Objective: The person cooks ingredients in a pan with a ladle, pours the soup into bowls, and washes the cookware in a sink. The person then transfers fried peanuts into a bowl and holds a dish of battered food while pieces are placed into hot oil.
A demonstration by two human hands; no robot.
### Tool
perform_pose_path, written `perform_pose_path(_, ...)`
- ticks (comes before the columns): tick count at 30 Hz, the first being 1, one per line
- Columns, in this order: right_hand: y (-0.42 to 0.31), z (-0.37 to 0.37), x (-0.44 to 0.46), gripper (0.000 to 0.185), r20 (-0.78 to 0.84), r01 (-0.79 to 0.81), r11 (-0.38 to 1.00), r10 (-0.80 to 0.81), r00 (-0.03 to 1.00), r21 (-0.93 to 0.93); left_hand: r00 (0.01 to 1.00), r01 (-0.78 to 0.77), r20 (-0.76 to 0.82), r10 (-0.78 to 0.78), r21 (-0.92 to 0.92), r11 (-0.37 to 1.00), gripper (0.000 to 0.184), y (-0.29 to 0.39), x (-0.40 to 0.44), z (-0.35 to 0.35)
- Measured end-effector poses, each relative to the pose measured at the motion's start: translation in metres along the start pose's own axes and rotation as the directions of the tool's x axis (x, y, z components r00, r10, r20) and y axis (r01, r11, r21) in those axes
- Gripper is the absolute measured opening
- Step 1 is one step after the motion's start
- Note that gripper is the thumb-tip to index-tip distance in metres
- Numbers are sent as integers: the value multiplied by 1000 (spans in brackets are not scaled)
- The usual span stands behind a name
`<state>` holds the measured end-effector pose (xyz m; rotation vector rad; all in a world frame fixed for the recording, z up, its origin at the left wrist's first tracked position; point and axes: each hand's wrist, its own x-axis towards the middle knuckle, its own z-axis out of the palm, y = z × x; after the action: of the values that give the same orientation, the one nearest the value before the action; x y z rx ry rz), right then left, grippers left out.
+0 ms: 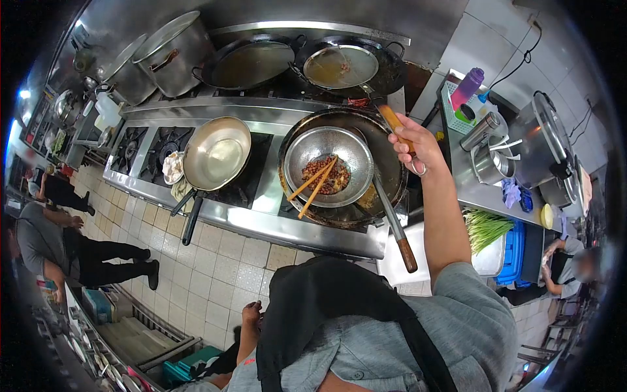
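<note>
My right hand (418, 142) is closed round the wooden handle (396, 129) of a round mesh skimmer (341, 66). The skimmer's disc lies over the back right wok (390, 73), with a few bits on it. Below, a perforated metal strainer (300, 147) rests in a large front wok (385, 144). It contains reddish-brown nuts or beans (333, 179) and a pair of wooden chopsticks (318, 186). A wood-tipped metal handle (394, 222) extends towards me. Low at my side, my left hand (251, 313) has curled fingers; whatever they may hold is hidden.
A deep pan (217, 153) sits on the left burner, its handle overhanging the front edge. Another wok (251, 65) and large pots (173, 55) stand behind. The right counter bears a steel pot (539, 137) and flask (480, 130). Other people (49, 242) stand left and right.
</note>
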<state>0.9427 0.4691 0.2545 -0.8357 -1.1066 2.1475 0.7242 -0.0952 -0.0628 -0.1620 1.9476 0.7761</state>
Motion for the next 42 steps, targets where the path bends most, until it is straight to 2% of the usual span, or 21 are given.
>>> perform_pose_path(4, -8, 1, -13, 60, -5, 23, 1000, -23, 1000, 9, 1000, -12, -3, 12, -37, 999, 55, 0, 8, 3)
perform_pose_path(6, -15, 2, -20, 49, -78, 59, 995, -65, 995, -79, 1000, -24, -16, 23, -91, 996, 53, -6, 14, 4)
perform_pose_path(9, -30, 0, -26, 46, -86, 129, 974, -147, 985, -188, 1000, 9, -24, -11, -82, 997, 53, -4, 9, 5)
perform_pose_path(11, -38, -5, -22, 54, -100, 150, 957, -179, 979, -249, 999, 34, -30, -36, -72, 997, 53, -5, 6, 5)
perform_pose_path(14, -46, -11, -17, 67, -208, 147, 816, -309, 928, -560, 997, 61, -40, -64, -68, 996, 52, -6, 1, 5)
perform_pose_path(15, -45, -15, -13, 67, -206, 147, 815, -309, 929, -561, 996, 69, -45, -72, -66, 995, 52, -7, 0, 5)
perform_pose_path(17, -44, -22, -6, 65, -250, 64, 678, -355, 901, -732, 995, 85, -56, -88, -60, 995, 52, -6, -3, 6)
perform_pose_path(18, -42, -25, -2, 65, -249, 64, 678, -355, 901, -732, 995, 85, -56, -88, -61, 995, 52, -5, -5, 7)
perform_pose_path(20, -38, -30, 6, 63, -270, -24, 565, -356, 895, -825, 995, 91, -34, -93, -67, 994, 54, -4, -8, 7)
perform_pose_path(24, -37, -39, 11, 63, -233, -18, 625, -263, 936, -780, 998, 55, -34, -58, -89, 995, 55, -9, 1, 6)
perform_pose_path(26, -38, -35, 1, 66, -214, -22, 745, -163, 963, -667, 1000, 19, -22, -22, -108, 994, 55, -10, 1, 4)
perform_pose_path(30, -39, -30, -17, 65, -179, -48, 835, -61, 982, -548, 998, 41, -47, -49, -166, 985, 55, -9, -3, 9)
perform_pose_path(32, -35, -35, -18, 60, -114, -54, 920, 10, 993, -388, 996, 68, -52, -74, -105, 992, 54, -9, -5, 10)
perform_pose_path(33, -30, -36, -17, 60, -113, -52, 921, 8, 994, -386, 996, 75, -47, -79, -90, 993, 54, -10, -5, 10)
perform_pose_path(36, -14, -38, -13, 58, -78, -50, 980, 36, 996, -193, 997, 76, -29, -78, -75, 994, 54, -12, -2, 10)
perform_pose_path(42, 2, -22, -24, 55, -17, 9, 997, -10, 1000, -79, 998, 66, -4, -67, -77, 995, 53, -7, 6, 7)
